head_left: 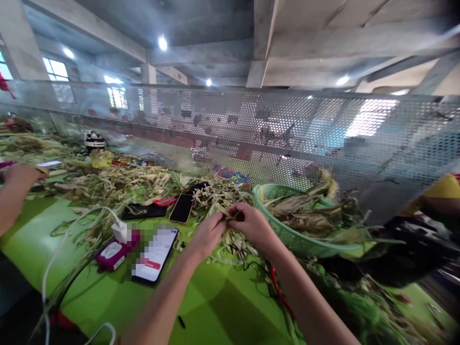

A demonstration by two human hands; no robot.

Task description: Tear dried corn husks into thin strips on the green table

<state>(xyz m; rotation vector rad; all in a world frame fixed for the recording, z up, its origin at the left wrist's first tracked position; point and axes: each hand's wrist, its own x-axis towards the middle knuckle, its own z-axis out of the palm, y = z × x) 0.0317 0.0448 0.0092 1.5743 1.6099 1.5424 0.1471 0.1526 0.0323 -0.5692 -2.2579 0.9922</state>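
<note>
My left hand (207, 234) and my right hand (251, 224) meet over the green table (212, 306), both pinched on a small bunch of pale dried plant strips (230, 216). The fingers of both hands are closed around the strips. More dried leaves and stalks (219, 194) lie heaped just behind my hands. A green plastic basket (287, 235) full of dried stalks stands right next to my right hand.
Phones lie left of my hands: a lit one (155, 256), an orange-edged one (182, 208) and a dark one (143, 211). A pink power bank (112, 254) with a white cable lies beside them. Another person's hand (21, 175) is at far left. A perforated metal screen (251, 124) backs the table.
</note>
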